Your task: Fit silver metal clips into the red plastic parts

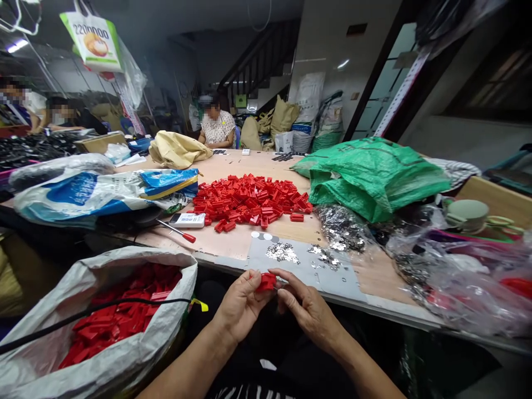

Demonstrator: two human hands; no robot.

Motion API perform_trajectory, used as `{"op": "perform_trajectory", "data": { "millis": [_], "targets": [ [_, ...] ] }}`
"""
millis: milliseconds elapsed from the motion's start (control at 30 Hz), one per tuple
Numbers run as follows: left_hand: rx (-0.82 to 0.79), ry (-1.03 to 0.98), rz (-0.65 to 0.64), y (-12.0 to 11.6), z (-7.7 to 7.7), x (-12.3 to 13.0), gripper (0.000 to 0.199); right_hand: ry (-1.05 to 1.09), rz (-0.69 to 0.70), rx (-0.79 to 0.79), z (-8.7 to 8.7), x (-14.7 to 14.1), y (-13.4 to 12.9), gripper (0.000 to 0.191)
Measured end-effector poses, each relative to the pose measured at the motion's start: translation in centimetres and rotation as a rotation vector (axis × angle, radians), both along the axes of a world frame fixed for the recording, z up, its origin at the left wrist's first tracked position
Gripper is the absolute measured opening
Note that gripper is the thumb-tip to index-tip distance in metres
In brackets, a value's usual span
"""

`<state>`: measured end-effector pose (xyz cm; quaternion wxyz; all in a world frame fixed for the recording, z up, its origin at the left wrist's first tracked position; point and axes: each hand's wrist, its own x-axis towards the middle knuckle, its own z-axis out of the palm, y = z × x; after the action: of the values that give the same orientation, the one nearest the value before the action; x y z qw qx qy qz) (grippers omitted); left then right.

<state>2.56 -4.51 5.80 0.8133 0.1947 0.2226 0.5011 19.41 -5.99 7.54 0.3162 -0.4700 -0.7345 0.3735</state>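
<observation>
Just in front of the table's near edge, my left hand [239,306] grips a small red plastic part [266,281] between thumb and fingers. My right hand [308,307] is closed at the right side of that part, its fingertips close together against it. Whatever those fingertips pinch is too small to make out. Beyond my hands, small shiny metal pieces [283,252] lie on a grey sheet [266,267], with a second small cluster [326,257] to their right. A large heap of similar red plastic parts [253,199] covers the middle of the table.
An open white sack [174,256] full of red parts stands at my lower left. A red-handled screwdriver [189,238] lies by a white box [187,220]. A green woven bag [374,172] and a clear bag of metal pieces [343,227] sit right. Another person [218,126] sits across.
</observation>
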Motion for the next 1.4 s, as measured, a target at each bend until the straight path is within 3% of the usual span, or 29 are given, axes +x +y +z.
{"op": "perform_trajectory", "data": {
  "millis": [200, 400, 600, 767, 1100, 1267, 1400],
  "targets": [
    [-0.115, -0.042, -0.017, -0.8, 0.3, 0.0, 0.010, -0.005, -0.023, 0.044, 0.6, -0.1, -0.8, 0.035],
    [-0.109, -0.052, -0.035, -1.5, 0.6, 0.1, 0.008, -0.007, -0.063, 0.148, 0.8, -0.3, -1.1, 0.028],
    [-0.133, -0.056, -0.071, -1.8, 1.1, 0.2, 0.013, 0.119, -0.127, 0.074, 0.8, -0.4, -0.7, 0.039],
    [-0.168, -0.093, -0.057, -1.4, 0.8, 0.1, 0.016, 0.135, -0.085, 0.016, 1.1, -0.6, -0.8, 0.037],
    [-0.233, -0.069, -0.062, -1.1, 0.1, 0.4, 0.019, 0.107, -0.102, -0.016, -0.9, -0.5, -0.6, 0.038],
    [-0.192, -0.050, -0.028, -1.3, -0.2, 0.5, 0.014, 0.144, -0.093, -0.025, -1.2, -0.5, -0.7, 0.037],
    [-0.008, 0.119, 0.065, -1.5, 0.5, -0.1, 0.019, 0.100, -0.111, -0.039, -1.7, -0.1, -0.8, 0.037]
  ]
}}
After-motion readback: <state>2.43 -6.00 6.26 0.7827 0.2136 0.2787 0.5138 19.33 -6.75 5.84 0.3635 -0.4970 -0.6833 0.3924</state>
